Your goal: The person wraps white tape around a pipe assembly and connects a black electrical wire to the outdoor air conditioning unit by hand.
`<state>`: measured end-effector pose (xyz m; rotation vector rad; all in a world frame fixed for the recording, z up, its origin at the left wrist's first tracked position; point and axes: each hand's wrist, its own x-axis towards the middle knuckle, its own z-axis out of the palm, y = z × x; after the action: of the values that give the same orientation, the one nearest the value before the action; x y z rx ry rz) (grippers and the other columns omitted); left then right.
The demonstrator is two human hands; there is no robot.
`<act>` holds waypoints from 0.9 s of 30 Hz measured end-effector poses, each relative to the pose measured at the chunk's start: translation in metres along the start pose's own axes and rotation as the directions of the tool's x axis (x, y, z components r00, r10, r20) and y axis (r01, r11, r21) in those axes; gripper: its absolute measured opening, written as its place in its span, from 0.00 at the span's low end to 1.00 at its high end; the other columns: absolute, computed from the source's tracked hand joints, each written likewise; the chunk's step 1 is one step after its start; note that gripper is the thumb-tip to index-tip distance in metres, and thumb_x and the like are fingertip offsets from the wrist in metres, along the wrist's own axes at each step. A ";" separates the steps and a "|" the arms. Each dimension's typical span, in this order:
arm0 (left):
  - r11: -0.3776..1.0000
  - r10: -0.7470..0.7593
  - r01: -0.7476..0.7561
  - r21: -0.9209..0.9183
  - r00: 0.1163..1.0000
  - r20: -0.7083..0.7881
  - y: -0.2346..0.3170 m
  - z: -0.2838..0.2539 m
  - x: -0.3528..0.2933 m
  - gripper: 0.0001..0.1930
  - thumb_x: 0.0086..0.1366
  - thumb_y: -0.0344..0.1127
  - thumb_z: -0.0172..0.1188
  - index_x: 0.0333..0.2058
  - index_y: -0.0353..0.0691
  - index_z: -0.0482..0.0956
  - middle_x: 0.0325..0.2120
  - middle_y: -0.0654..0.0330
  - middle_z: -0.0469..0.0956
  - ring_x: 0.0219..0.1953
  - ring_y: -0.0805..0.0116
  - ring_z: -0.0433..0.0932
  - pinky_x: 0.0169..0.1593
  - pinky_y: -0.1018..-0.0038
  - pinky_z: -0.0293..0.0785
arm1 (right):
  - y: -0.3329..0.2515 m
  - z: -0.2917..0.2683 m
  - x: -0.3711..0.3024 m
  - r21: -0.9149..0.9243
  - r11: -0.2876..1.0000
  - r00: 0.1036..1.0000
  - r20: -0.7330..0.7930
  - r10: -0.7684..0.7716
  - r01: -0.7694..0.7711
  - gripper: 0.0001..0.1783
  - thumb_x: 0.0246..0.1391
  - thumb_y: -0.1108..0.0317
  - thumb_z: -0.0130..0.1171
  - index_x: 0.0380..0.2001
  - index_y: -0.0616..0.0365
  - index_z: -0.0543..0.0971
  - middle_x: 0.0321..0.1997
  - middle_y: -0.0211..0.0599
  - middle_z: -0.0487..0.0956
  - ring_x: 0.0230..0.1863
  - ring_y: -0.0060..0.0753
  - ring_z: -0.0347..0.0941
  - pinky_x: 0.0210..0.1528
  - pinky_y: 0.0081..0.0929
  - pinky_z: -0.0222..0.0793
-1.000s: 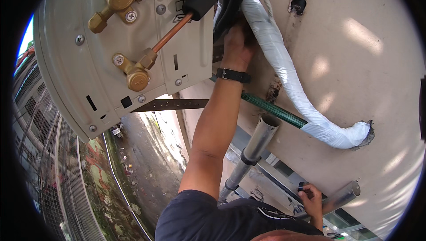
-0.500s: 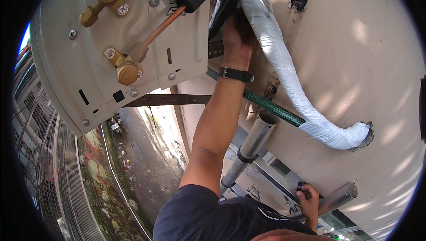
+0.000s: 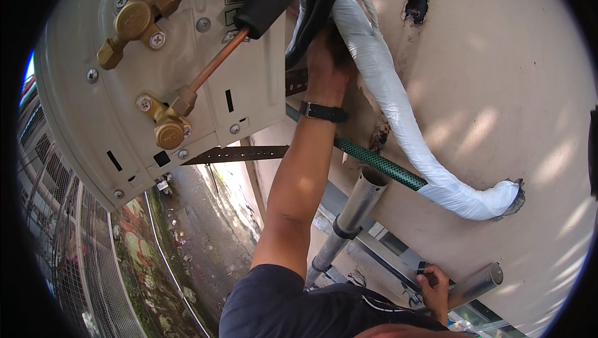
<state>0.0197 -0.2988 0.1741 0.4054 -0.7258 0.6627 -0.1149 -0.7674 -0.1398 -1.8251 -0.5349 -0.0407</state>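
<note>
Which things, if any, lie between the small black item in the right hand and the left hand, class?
In the picture, the green hose and the open-ended metal tube cross the straight line from the small black item in the right hand to the left hand. Whether they block it in depth cannot be told.

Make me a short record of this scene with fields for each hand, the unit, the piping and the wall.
Left hand: in the gap between the beige unit and white-wrapped pipe; fingers in shadow, grip unclear
Right hand: holding a small black object beside a metal tube
Unit fittings: brass valves, copper pipes
Piping: white-wrapped pipe; green hose
Wall: beige; wrapped pipe enters it
</note>
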 end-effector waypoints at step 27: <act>0.165 -0.003 -0.251 0.954 0.967 0.255 0.073 0.039 -0.027 0.35 0.73 0.47 0.57 0.70 0.32 0.61 0.65 0.51 0.69 0.67 0.60 0.66 0.70 0.65 0.60 | -0.028 0.003 0.000 -0.239 0.957 0.985 -0.016 -0.171 0.163 0.10 0.46 0.76 0.68 0.31 0.65 0.76 0.34 0.47 0.79 0.35 0.49 0.77 0.41 0.37 0.72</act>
<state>-0.0632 -0.2782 0.1899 1.7210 -0.3936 1.2561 -0.1262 -0.7588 -0.1156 -2.0021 -0.6808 -0.2627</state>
